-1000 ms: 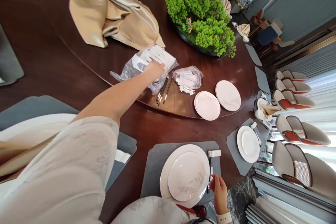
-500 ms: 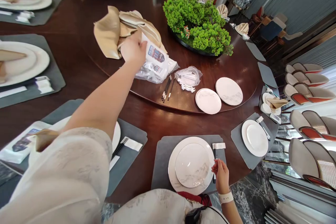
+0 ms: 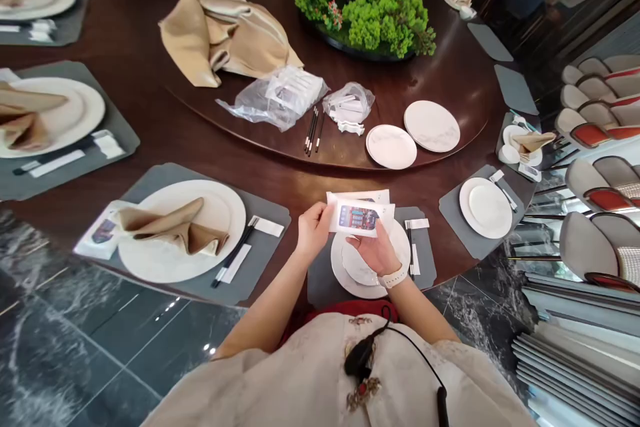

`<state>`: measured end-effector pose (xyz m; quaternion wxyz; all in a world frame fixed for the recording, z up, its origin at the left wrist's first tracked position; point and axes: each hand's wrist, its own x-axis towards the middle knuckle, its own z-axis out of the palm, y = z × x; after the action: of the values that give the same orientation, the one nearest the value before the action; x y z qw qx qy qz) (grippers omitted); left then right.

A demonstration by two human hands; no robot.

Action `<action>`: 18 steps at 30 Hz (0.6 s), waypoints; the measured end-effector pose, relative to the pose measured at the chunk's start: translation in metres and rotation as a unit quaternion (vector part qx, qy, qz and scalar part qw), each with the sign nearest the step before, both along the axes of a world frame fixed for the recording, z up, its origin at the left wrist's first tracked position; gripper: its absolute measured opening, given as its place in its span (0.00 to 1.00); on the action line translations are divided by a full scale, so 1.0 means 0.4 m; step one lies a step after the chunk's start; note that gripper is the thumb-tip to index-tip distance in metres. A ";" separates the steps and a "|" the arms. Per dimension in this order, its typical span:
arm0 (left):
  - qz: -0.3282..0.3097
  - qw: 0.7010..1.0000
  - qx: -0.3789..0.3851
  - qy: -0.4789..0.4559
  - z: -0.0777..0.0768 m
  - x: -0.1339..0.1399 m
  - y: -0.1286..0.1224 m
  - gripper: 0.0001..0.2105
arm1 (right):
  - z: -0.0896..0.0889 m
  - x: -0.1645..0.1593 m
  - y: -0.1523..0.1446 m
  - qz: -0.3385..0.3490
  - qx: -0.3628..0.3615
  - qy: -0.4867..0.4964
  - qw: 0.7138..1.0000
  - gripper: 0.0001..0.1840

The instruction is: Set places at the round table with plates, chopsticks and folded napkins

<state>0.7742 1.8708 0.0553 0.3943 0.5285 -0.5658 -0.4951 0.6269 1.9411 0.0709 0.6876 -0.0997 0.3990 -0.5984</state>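
Observation:
My left hand (image 3: 313, 230) pinches the left edge of a white packet (image 3: 356, 217) printed with a colourful picture. Behind it a second white packet (image 3: 367, 195) sticks out at the top. My right hand (image 3: 379, 252) is closed on the right side of the packets from below, with a pale watch band at the wrist. Both hands are over a stacked pair of white plates (image 3: 345, 275) on a grey placemat (image 3: 320, 283). Black chopsticks (image 3: 411, 253) and a white rest (image 3: 417, 223) lie to the right of the plates.
On the turntable lie beige napkins (image 3: 250, 33), a plastic bag of white packets (image 3: 290, 93), loose chopsticks (image 3: 313, 130), a small bag (image 3: 350, 103) and white plates (image 3: 433, 125). A green plant (image 3: 370, 7) stands behind. To the left is a plate with a folded napkin (image 3: 175, 230).
My left hand has come back from the plastic bag with white packets. My right hand has left the chopsticks and now holds the packets too. The view has tilted down.

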 end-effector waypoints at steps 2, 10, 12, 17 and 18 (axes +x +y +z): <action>-0.009 1.000 0.020 -0.014 -0.042 0.022 0.058 0.23 | -0.025 -0.012 0.051 0.007 0.037 -0.017 0.999 0.27; 0.061 0.989 0.101 0.088 -0.120 -0.033 0.225 0.26 | -0.080 -0.042 0.125 -0.062 0.034 0.036 0.997 0.20; 0.056 0.988 0.107 0.100 -0.125 -0.051 0.253 0.28 | -0.089 -0.055 0.144 -0.075 0.035 0.045 0.996 0.19; 0.066 0.989 0.098 0.084 -0.131 0.039 0.255 0.36 | -0.101 -0.131 0.187 -0.103 0.051 0.039 0.993 0.15; 0.050 0.991 0.099 0.073 -0.139 0.078 0.247 0.38 | -0.103 -0.157 0.193 -0.124 0.056 0.047 0.990 0.14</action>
<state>0.8056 1.9697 -0.0005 0.4044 0.5549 -0.4566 -0.5658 0.5642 2.0182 0.0295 0.5929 -0.0388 0.4733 -0.6504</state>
